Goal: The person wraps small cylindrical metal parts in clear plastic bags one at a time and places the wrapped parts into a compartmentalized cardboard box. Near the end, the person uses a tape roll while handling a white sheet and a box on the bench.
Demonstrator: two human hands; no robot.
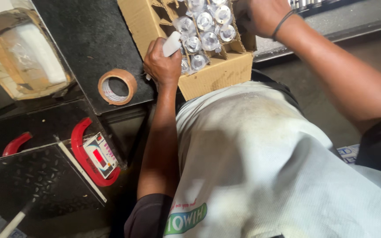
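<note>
So the person's left hand has its fingers clenched around a small white piece, right at the near edge of a cardboard box sitting on the dark tabletop. The box has divider cells packed with shiny wrapped metal parts. The right hand is at the box's far corner; can't tell what its fingers are doing. A roll of brown tape sits just beside the left hand.

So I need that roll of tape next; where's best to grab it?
Grip the tape roll across its outer rim, coming from above. It lies flat on the dark table with its hole facing up and open space around it, so fingers likely fit round the ring.
</note>
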